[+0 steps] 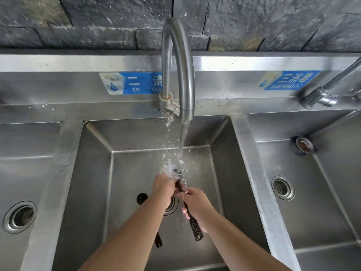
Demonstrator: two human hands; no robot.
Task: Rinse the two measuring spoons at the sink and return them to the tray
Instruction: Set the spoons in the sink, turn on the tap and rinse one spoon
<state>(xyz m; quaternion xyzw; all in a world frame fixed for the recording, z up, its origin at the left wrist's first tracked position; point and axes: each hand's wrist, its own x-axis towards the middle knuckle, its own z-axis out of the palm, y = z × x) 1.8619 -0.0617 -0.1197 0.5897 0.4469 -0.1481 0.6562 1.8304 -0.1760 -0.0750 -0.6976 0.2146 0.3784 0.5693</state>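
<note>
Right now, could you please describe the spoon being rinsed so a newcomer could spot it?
Find the middle sink basin, under the running faucet. The right hand grips a dark-handled measuring spoon, bowl in the stream. Unlike the second handle under the left forearm, its flat end is water-speckled.

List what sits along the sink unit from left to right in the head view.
left basin drain → blue label → running faucet → second blue label → right basin drain → second faucet
</note>
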